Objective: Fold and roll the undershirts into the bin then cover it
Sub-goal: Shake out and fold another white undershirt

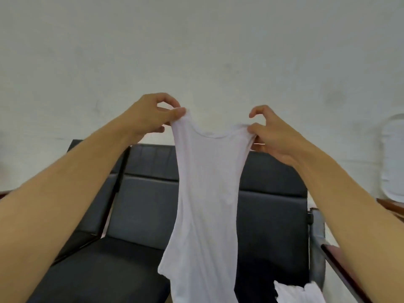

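Note:
A white undershirt [205, 193] hangs full length in front of me, held up by its two shoulder straps. My left hand [153, 114] pinches the left strap between thumb and fingers. My right hand [273, 136] pinches the right strap the same way, slightly lower. The shirt's hem drops out of view at the bottom edge. More white cloth [299, 291] lies bunched on the seat at the lower right. No bin or lid is in view.
A row of black padded seats [135, 215] with a metal frame stands against a pale wall. A dark wooden armrest [341, 265] runs along the right. A white object [393, 158] sits at the right edge.

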Available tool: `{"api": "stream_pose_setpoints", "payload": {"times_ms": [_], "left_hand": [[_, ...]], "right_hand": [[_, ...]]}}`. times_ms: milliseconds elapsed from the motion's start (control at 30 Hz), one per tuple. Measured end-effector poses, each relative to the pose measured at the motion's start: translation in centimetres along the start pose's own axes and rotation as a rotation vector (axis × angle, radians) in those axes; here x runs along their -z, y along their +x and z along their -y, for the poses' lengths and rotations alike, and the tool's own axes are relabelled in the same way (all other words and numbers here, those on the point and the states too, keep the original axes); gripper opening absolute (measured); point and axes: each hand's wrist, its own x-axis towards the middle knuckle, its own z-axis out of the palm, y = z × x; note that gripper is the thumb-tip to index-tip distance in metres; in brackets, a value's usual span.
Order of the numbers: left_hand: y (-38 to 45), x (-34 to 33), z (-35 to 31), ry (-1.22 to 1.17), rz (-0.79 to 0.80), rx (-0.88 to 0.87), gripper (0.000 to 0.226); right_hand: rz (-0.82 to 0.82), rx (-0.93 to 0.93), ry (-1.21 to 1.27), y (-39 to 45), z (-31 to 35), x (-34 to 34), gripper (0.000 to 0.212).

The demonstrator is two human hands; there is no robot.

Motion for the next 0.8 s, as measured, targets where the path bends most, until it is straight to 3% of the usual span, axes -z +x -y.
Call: {"api": "stream_pose_setpoints", "payload": {"times_ms": [100, 267, 533, 800], "left_hand": [[-0.3, 1.4, -4.1, -0.067, 0.007, -0.044, 0.015], [-1.0, 2.1, -7.9, -0.098, 0.045, -0.049, 0.005], [-1.0, 2.7, -10.5, -0.339, 0.085, 0.0, 0.02], [-0.2, 3.8, -13.3, -0.436, 0.057, -0.114, 0.019]], "right_hand": [[0.013, 0.068, -0.012, -0.8, 4.7, 1.4, 0.035], [-0.017, 0.106, -0.047, -2.3, 9.2, 3.3, 0.028], [0.034, 0.172, -0.001, -2.9, 11.3, 5.3, 0.02], [0.033, 0.246, 0.156, -2.3, 14.1, 6.0, 0.022]]}}
